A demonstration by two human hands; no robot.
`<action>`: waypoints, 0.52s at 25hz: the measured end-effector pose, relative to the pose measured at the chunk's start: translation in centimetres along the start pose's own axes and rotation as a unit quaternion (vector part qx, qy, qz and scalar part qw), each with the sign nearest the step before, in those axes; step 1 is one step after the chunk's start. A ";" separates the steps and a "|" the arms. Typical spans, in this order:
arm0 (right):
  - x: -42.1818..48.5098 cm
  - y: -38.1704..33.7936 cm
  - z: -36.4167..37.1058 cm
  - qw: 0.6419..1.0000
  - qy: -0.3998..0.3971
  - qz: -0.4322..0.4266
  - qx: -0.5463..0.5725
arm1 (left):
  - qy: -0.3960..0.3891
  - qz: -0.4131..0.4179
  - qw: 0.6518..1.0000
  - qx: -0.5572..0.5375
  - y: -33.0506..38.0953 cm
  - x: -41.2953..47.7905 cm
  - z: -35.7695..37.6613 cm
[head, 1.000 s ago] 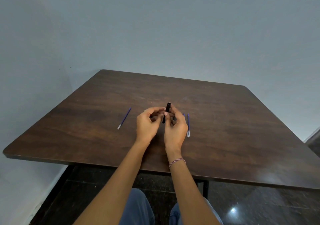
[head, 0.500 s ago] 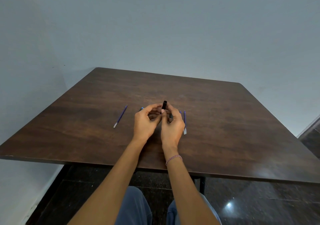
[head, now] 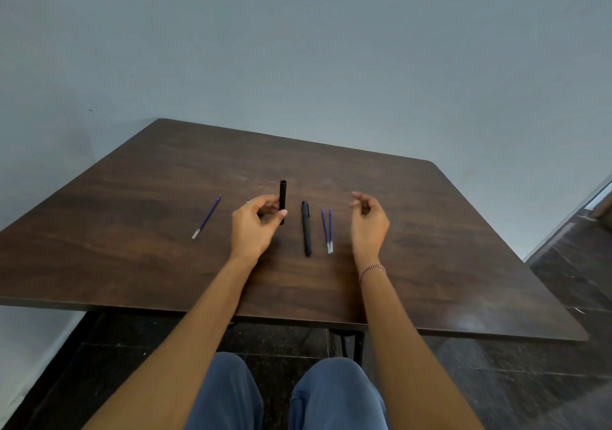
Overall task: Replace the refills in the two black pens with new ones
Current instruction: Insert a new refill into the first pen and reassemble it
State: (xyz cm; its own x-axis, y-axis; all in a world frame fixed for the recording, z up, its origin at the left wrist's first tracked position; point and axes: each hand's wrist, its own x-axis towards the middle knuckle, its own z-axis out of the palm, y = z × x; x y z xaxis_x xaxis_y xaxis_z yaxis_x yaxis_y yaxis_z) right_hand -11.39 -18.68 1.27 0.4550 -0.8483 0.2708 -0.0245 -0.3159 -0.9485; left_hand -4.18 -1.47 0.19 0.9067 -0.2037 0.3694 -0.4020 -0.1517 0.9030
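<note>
left hand (head: 253,227): black pen barrel (head: 282,198) was pinched upright between thumb and fingers | right hand (head: 368,222): fingers were loosely curled, nothing held | second black pen (head: 306,229) and two refills (head: 327,231) were laid between hands on table (head: 132,198) | one refill (head: 206,217) was left apart

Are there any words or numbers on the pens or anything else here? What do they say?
None can be read.
Black pen barrel in the left hand: no marking shows.
Black pen on the table: plain, too small to tell.
Purple refills: no print shows.
</note>
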 end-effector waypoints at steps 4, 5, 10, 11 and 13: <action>0.7 2.3 -0.1 0.987 -0.112 0.001 -0.116 | 0.000 -0.001 1.000 0.020 -0.1 0.1 0.1; 0.8 2.4 -0.1 0.984 -0.121 -0.008 -0.133 | -0.003 0.002 1.000 0.024 -0.1 0.0 0.1; 0.8 2.4 0.0 0.980 -0.140 -0.031 -0.141 | -0.011 0.014 0.999 0.044 -0.1 -0.1 0.2; 0.8 2.5 0.0 0.978 -0.144 -0.035 -0.144 | -0.013 0.014 0.999 0.049 0.0 -0.2 0.1; 0.9 2.6 0.0 0.975 -0.152 -0.041 -0.155 | -0.018 0.015 0.998 0.058 0.1 -0.2 0.1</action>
State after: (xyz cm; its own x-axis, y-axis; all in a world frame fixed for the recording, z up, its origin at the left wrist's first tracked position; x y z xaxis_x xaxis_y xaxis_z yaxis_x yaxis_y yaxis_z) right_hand -11.04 -20.24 -0.97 0.7091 -0.6639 0.2377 -0.2231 -0.5309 -0.8175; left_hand -4.44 -1.50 0.16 0.8894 -0.2445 0.3862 -0.4433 -0.2551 0.8593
